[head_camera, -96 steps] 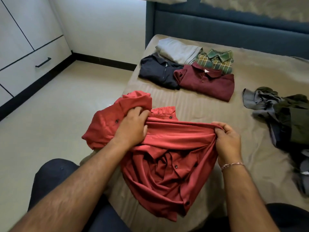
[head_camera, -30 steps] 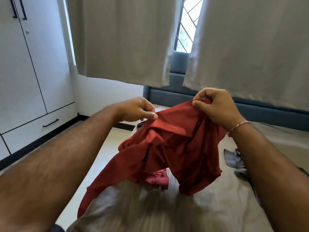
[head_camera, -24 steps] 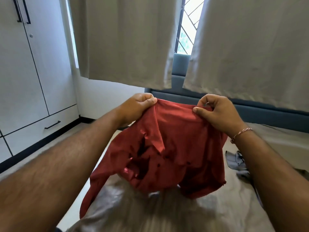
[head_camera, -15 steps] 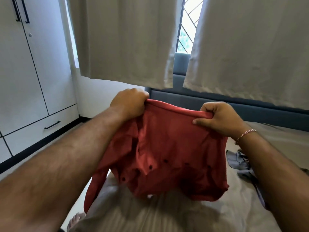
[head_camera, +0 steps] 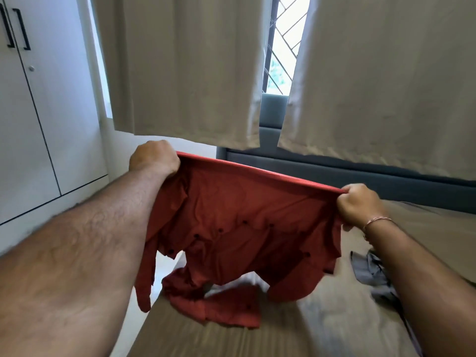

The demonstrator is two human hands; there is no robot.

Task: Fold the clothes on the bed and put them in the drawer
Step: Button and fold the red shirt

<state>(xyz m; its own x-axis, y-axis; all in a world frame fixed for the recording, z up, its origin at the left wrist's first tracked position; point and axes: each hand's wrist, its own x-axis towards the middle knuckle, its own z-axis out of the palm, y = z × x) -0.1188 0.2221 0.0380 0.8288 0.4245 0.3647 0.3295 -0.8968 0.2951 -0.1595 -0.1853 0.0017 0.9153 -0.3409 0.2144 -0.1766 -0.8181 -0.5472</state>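
A red buttoned shirt [head_camera: 242, 228] hangs in the air above the bed [head_camera: 322, 328], stretched by one edge between my two hands. My left hand [head_camera: 154, 159] grips the left end of that taut edge. My right hand [head_camera: 358, 202], with a thin bracelet at the wrist, grips the right end, lower than the left. The shirt's lower part and a sleeve trail down and lie bunched on the beige sheet. The folded clothes at the head of the bed are hidden behind the shirt.
A crumpled grey garment [head_camera: 373, 271] lies on the bed at the right. White wardrobe doors [head_camera: 33, 112] stand at the left. Beige curtains [head_camera: 185, 68] hang over a window above the dark blue headboard [head_camera: 360, 173]. Pale floor runs along the bed's left side.
The shirt has been lifted off the bed and my hands have moved apart, pulling its top edge taut. The view has tilted up from the bed toward the curtains.
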